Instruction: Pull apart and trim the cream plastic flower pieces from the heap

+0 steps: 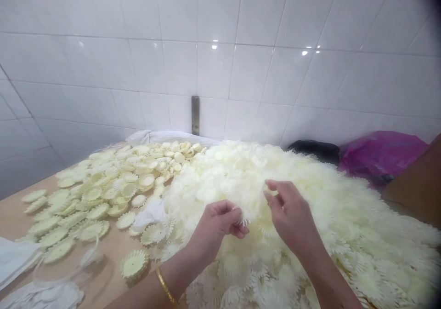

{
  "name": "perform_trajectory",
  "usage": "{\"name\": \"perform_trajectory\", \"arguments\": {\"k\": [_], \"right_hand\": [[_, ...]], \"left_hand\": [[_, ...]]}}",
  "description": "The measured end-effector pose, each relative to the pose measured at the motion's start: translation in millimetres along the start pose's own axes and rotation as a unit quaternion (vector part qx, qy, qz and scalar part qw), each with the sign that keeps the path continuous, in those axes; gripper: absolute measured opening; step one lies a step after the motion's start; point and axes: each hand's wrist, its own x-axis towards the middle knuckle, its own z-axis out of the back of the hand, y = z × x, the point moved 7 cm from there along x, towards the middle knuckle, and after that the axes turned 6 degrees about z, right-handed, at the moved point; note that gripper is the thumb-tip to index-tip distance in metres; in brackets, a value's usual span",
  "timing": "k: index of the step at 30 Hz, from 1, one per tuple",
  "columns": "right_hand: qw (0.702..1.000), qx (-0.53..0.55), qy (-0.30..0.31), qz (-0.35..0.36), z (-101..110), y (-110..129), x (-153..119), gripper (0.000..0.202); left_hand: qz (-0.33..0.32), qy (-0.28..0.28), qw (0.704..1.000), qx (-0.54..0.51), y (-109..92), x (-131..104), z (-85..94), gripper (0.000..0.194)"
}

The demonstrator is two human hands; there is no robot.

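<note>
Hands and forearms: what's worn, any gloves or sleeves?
Left hand: no glove, slim gold-coloured bangle around the wrist. Right hand: no glove, nothing on the wrist. No sleeves visible on either forearm.

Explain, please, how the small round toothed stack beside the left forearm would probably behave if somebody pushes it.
The stack would probably slide rather than roll, since it lies flat on the table. It looks light, as its layers seem thin. Its rim is cut into narrow teeth, so the edge may bend or snag easily.
</note>
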Motion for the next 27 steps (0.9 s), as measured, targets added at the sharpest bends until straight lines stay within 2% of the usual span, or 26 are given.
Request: {"name": "perform_trajectory", "arguments": {"k": [2, 3, 8, 11, 17, 18, 20, 22, 24, 25, 27], "right_hand": [[0.999, 0.005, -0.016, 0.037, 2, 12, -2, 0.017], [0.998, 0.023, -0.004, 0.051, 1, 18, -3, 0.016], [0.98, 0.13, 0.138, 0.062, -20, 40, -13, 0.019], [0.968, 0.162, 0.187, 0.045, -29, 42, -16, 0.022], [0.956, 0.185, 0.221, 0.055, -35, 46, -18, 0.025], [0.961, 0.168, 0.211, 0.065, -35, 46, -17, 0.025], [0.981, 0.084, 0.154, 0.084, -30, 41, -13, 0.024], [0.994, -0.029, 0.059, 0.086, -17, 30, -8, 0.022], [0.992, -0.1, -0.033, 0.064, 2, 15, -4, 0.021], [0.991, -0.107, -0.063, 0.047, 10, 8, -2, 0.019], [0.996, -0.067, -0.063, 0.002, 19, -5, 2, 0.017]], "left_hand": [[-0.005, -0.015, 1.0, 0.007, -1, 0, 1.7, 0.021], [-0.006, -0.026, 1.0, 0.007, -1, 0, 3.2, 0.024], [-0.006, -0.06, 0.998, -0.006, -2, 0, 9.7, 0.033], [-0.005, -0.056, 0.998, -0.015, -3, 0, 10.0, 0.034], [0.0, -0.029, 1.0, -0.01, -2, -1, 3.6, 0.033], [-0.003, -0.024, 1.0, -0.004, -3, -1, 2.4, 0.033], [-0.007, -0.022, 1.0, 0.006, -3, -2, 1.4, 0.034], [-0.008, -0.027, 1.0, 0.01, -4, -3, 2.4, 0.035], [-0.005, -0.035, 0.999, 0.007, -3, -3, 4.2, 0.035], [-0.004, -0.04, 0.999, 0.007, -3, -3, 5.1, 0.034], [-0.006, -0.047, 0.999, 0.007, -2, -2, 6.4, 0.032]]}}
